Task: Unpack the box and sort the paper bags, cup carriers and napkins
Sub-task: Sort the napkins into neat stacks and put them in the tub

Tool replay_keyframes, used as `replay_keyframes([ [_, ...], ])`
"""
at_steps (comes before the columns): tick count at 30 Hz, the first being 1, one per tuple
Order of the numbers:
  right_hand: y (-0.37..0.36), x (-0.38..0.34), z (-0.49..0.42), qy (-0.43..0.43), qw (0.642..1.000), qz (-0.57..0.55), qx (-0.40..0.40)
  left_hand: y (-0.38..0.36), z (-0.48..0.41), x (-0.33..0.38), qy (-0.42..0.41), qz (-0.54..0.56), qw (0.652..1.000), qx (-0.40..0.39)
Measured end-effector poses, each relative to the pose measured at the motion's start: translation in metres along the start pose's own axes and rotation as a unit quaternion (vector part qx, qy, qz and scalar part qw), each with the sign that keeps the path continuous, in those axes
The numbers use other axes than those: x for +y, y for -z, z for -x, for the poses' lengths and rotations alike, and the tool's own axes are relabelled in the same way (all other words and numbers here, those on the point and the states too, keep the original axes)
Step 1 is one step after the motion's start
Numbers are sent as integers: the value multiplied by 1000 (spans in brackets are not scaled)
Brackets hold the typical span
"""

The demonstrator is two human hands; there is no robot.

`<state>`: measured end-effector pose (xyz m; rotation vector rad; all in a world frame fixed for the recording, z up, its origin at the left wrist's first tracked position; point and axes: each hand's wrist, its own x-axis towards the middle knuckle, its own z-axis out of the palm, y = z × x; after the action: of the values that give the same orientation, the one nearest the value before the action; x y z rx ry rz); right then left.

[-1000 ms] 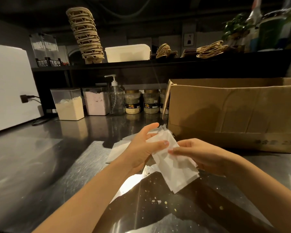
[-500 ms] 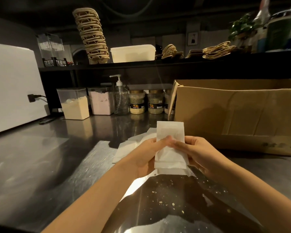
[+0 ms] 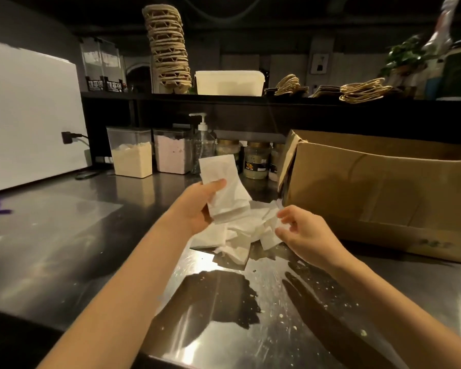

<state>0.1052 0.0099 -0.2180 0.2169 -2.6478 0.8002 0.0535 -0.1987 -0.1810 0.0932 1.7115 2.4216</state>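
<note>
Your left hand [image 3: 197,209] had the stack of white paper bags [image 3: 225,187] up off the surface [image 3: 64,235] — thumb across the front, fingers behind, a firm grip. The stack stood upright with its top tipped a touch to the left and its folded bottom edge facing down. Below it lay the loose pile [image 3: 240,235] of the same white paper, strewn across the middle of the surface, just in front of the near left corner of the cardboard box [image 3: 383,187]. Your right hand [image 3: 308,234] was down at the pile's right edge, fingers curled, thumb and forefinger right at a sheet — whether they had actually closed on it, I could not tell. The box sat on the surface to your right, top open, one flap standing at its left end; its inside was hidden. Up on the shelf [image 3: 250,98] the cup carriers [image 3: 168,49] stood in a tall leaning tower with a white tub [image 3: 229,82] just beside them, and brown bags with handles [image 3: 365,90] lay in flat heaps farther right. Under the shelf, at the back, stood two clear containers of powder [image 3: 132,153], a pump bottle [image 3: 203,145] and a few jars [image 3: 257,161]. Crumbs [image 3: 280,315] were scattered over the surface near you.
</note>
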Motion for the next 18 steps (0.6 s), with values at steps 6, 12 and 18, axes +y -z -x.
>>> replay_keyframes([
  [6, -21, -10, -19, 98, 984, 148, -27, 31, -6, -11, 12, 13, 999, 34],
  [12, -46, -6, -29, 162, 969, 184, -25, 36, -9, -15, 6, 2, 1000, 20],
  [18, -50, 4, -35, 152, 967, 200, -31, 39, -13, -13, 1, -9, 1000, 11],
])
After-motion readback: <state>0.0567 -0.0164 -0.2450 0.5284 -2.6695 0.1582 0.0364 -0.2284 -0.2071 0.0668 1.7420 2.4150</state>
